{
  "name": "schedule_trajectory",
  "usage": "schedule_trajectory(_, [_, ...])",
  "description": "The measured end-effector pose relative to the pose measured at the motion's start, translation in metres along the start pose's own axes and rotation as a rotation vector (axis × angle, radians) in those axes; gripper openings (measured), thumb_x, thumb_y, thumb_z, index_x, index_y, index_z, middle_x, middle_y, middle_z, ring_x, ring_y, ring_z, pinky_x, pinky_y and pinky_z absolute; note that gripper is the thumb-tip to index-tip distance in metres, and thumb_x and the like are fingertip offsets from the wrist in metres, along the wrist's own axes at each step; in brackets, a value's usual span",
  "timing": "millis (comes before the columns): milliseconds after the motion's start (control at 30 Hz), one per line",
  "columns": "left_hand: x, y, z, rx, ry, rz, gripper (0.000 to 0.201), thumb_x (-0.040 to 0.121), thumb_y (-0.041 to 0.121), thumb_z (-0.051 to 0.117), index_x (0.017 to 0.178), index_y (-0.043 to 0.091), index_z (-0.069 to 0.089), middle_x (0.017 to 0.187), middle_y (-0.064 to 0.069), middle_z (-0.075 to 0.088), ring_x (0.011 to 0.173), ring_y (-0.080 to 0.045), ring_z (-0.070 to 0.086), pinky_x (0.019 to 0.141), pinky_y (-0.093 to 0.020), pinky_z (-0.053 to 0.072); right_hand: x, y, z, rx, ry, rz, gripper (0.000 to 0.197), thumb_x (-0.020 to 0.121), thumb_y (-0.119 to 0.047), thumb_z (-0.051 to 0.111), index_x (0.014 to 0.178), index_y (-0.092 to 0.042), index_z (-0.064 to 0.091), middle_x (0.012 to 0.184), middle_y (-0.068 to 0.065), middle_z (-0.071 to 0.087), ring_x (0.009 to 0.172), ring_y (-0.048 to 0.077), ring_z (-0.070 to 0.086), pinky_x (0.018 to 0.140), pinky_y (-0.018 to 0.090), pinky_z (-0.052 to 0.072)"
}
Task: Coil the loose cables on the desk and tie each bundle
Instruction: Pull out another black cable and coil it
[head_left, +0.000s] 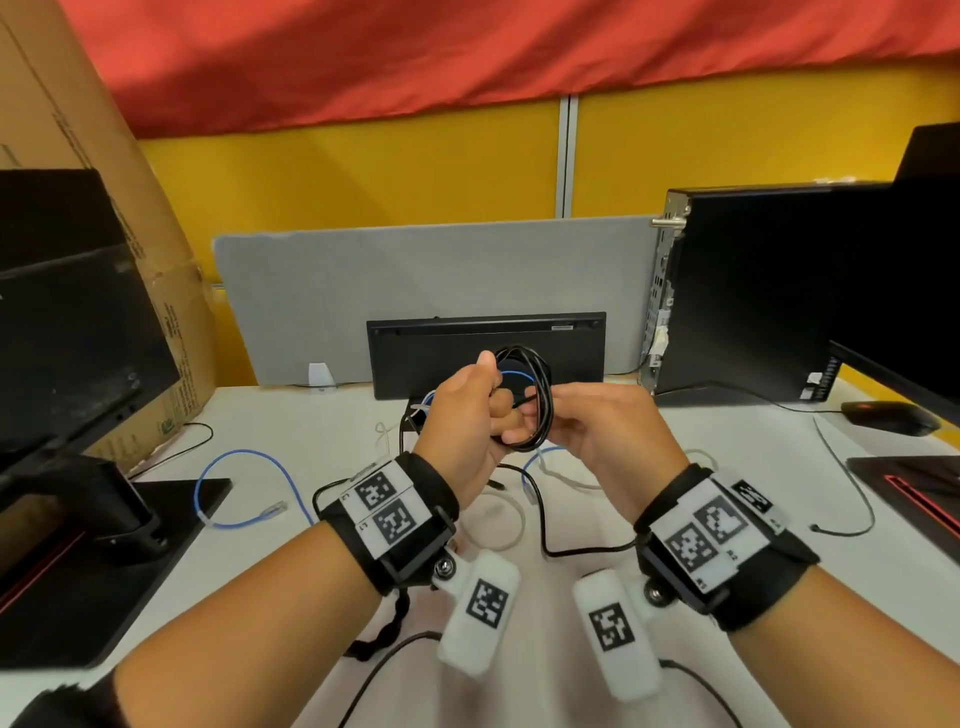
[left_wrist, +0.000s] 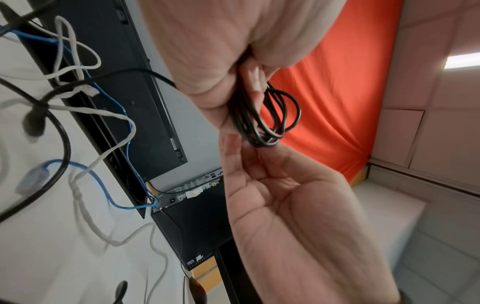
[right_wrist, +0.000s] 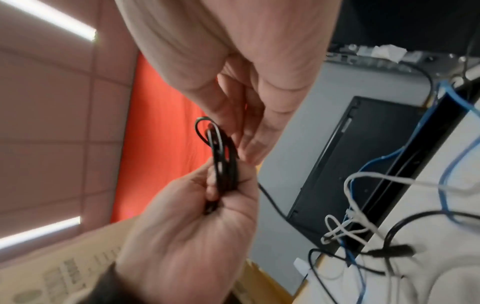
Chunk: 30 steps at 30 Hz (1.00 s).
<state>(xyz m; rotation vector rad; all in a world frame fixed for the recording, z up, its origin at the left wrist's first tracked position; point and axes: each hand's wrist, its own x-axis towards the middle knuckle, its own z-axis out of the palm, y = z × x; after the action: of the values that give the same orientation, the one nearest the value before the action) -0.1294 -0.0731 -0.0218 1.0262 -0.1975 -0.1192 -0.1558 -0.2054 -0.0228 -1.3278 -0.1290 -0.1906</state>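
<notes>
A coil of thin black cable (head_left: 544, 410) is held upright above the desk (head_left: 291, 415), in front of me. My left hand (head_left: 462, 415) grips one side of the coil (left_wrist: 246, 123) in its curled fingers, thumb raised. My right hand (head_left: 602, 431) meets it from the right, and its fingertips (right_wrist: 249, 148) pinch the coil (right_wrist: 226, 164) at its edge. A loose black tail (right_wrist: 272, 203) hangs from the left hand (right_wrist: 187, 226) toward the desk. On the desk lie a blue cable (head_left: 228, 462), a white cable (head_left: 498, 540) and more black cable (head_left: 543, 519), all uncoiled.
A black keyboard (head_left: 483, 358) leans upright against a grey divider panel (head_left: 415, 275) behind the hands. A black PC tower (head_left: 753, 291), a monitor (head_left: 909, 312) and a mouse (head_left: 888, 415) stand at the right. Another monitor (head_left: 67, 322) and a cardboard box (head_left: 78, 104) are at the left.
</notes>
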Motion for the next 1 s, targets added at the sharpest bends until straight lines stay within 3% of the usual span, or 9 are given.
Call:
schedule_trajectory(133, [0.000,-0.003,-0.003,0.099,0.000,0.063,0.030,0.105,0.031,0.035,0.080,0.015,0.038,0.058,0.002,0.021,0.047,-0.010,0.022,0.045,-0.022,0.031,-0.010,-0.001,0.006,-0.014,-0.045,0.020,0.017,0.090,-0.008,0.061,0.087,0.002,0.074,0.088,0.023,0.072,0.083,0.030,0.069,0.082,0.035,0.057])
schedule_trajectory(300, [-0.001,-0.005,-0.004,0.174,-0.002,0.062,0.026,0.104,0.034,0.036,0.091,0.013,0.043,0.057,0.004,0.026,0.049,-0.010,0.026,0.047,-0.023,0.037,-0.015,-0.005,0.010,-0.073,-0.022,0.079,0.018,0.094,-0.014,0.058,0.091,-0.004,0.074,0.089,0.018,0.073,0.085,0.023,0.067,0.081,0.031,0.053])
schedule_trajectory(433, [-0.003,-0.003,-0.006,0.274,-0.019,0.074,0.027,0.105,0.035,0.034,0.089,0.014,0.042,0.057,0.003,0.033,0.054,-0.013,0.029,0.049,-0.020,0.040,-0.017,-0.010,0.013,0.044,-0.117,0.230,0.029,0.098,-0.024,0.052,0.076,-0.015,0.069,0.077,0.006,0.065,0.083,0.020,0.058,0.074,0.034,0.040])
schedule_trajectory(500, [-0.004,-0.002,-0.005,0.313,-0.038,0.085,0.026,0.105,0.034,0.034,0.094,0.013,0.044,0.062,-0.004,0.037,0.060,-0.020,0.032,0.061,-0.026,0.044,-0.017,-0.010,0.014,0.011,-0.150,0.234,0.031,0.095,-0.026,0.056,0.068,-0.020,0.069,0.075,0.002,0.066,0.082,0.017,0.058,0.074,0.033,0.040])
schedule_trajectory(567, [-0.005,-0.002,-0.005,0.322,-0.045,0.107,0.027,0.105,0.033,0.033,0.091,0.012,0.044,0.065,-0.007,0.035,0.063,-0.022,0.031,0.067,-0.033,0.041,-0.016,-0.010,0.015,-0.166,-0.156,0.183,0.017,0.091,-0.021,0.061,0.080,-0.014,0.072,0.085,0.007,0.071,0.084,0.018,0.062,0.073,0.031,0.044])
schedule_trajectory(667, [-0.004,0.001,-0.008,0.347,-0.042,0.148,0.028,0.105,0.031,0.033,0.084,0.013,0.040,0.060,0.004,0.032,0.052,-0.009,0.027,0.057,-0.027,0.035,-0.016,-0.009,0.015,-0.482,-0.101,0.064,0.005,0.086,-0.012,0.065,0.083,-0.010,0.063,0.094,0.016,0.071,0.088,0.027,0.068,0.073,0.036,0.057])
schedule_trajectory(767, [-0.002,0.004,-0.011,0.347,-0.006,0.162,0.028,0.105,0.030,0.035,0.082,0.015,0.040,0.060,0.004,0.029,0.049,-0.008,0.026,0.051,-0.025,0.037,-0.016,-0.010,0.011,-0.714,-0.092,0.001,0.009,0.086,-0.005,0.060,0.090,-0.014,0.062,0.089,0.009,0.070,0.075,0.024,0.072,0.071,0.044,0.060])
schedule_trajectory(833, [0.002,0.008,-0.015,0.315,0.037,0.150,0.027,0.105,0.028,0.036,0.080,0.016,0.039,0.061,0.002,0.027,0.049,-0.010,0.024,0.051,-0.027,0.035,-0.014,-0.013,0.006,-0.714,-0.077,0.014,0.015,0.088,0.003,0.058,0.092,-0.010,0.064,0.077,0.011,0.070,0.064,0.022,0.070,0.068,0.042,0.061])
schedule_trajectory(1000, [0.004,0.012,-0.020,0.262,0.090,0.139,0.031,0.105,0.027,0.035,0.076,0.017,0.035,0.059,0.001,0.026,0.047,-0.010,0.023,0.053,-0.028,0.034,-0.014,-0.027,0.000,-0.354,-0.009,0.029,0.023,0.094,0.012,0.045,0.092,0.004,0.067,0.069,0.012,0.065,0.047,0.010,0.058,0.054,0.022,0.057])
